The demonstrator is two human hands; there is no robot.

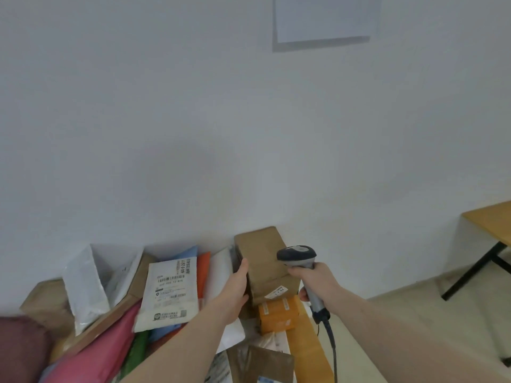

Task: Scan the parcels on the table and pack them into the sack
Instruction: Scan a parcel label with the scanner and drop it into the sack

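1. A plain white wall (193, 120) fills most of the view; the table (312, 344) shows only as a wooden edge under heaped parcels.
2. The left hand (235, 291) holds the tall brown box (262, 261) by its left side, thumb up along the edge; the other fingers are hidden behind it.
3. The right hand (315, 280) grips the scanner (300, 258), fingers wrapped round its handle, head just beside the box.
4. A white labelled mailer (168, 294) leans on coloured bags; its print is too blurred to read.
5. A small orange box (279, 313) sits against the brown box's base.
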